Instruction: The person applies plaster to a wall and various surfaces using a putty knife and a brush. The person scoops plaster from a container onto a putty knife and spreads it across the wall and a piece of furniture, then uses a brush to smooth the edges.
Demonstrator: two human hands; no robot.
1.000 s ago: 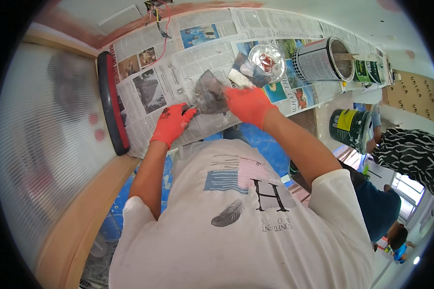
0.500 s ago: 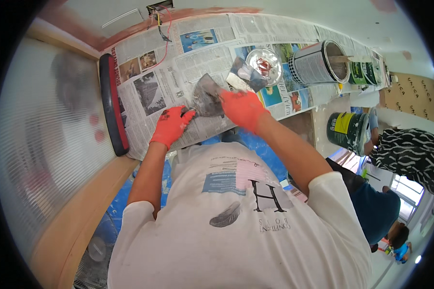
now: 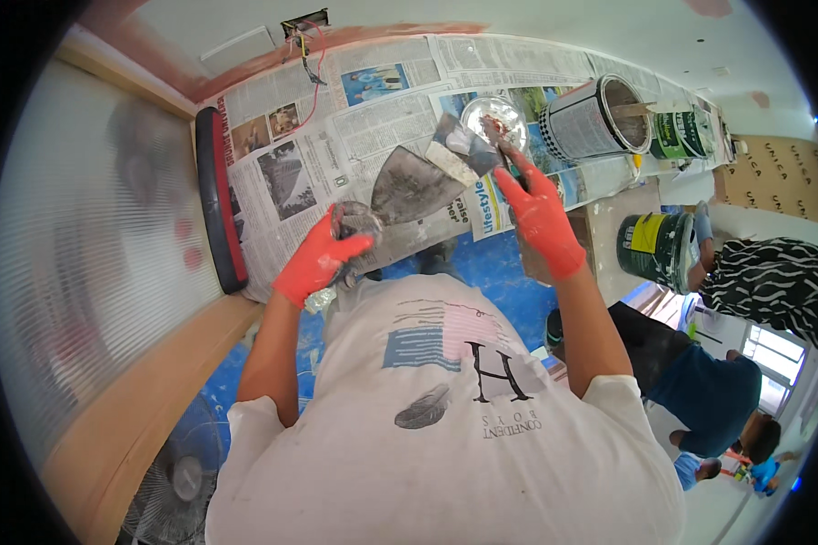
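Observation:
My left hand (image 3: 323,259), in a red glove, is closed around the narrow end of what looks like a wide putty knife (image 3: 418,186). Its broad, grey-smeared blade points right over newspaper, and a round dark grey part shows at my fingers. My right hand (image 3: 543,218), also red-gloved, grips a slim putty knife (image 3: 513,156) with a dark green handle. Its blade reaches the shiny round dish (image 3: 516,118), which has reddish paste in it. Between the two blades lies a whitish strip (image 3: 452,163) with dark pieces at its sides.
Newspaper (image 3: 359,136) covers the worktop. A large tin (image 3: 577,123) with a stick in it and a green tub (image 3: 677,134) stand to the right. A dark bucket (image 3: 650,247) is beyond the edge. Wires (image 3: 311,64) hang from a wall box. Other people (image 3: 709,391) are at right.
My right hand has moved right, away from the wide blade, to the dish with the slim putty knife. The wide blade now shows more fully, and my left hand has turned and come slightly nearer.

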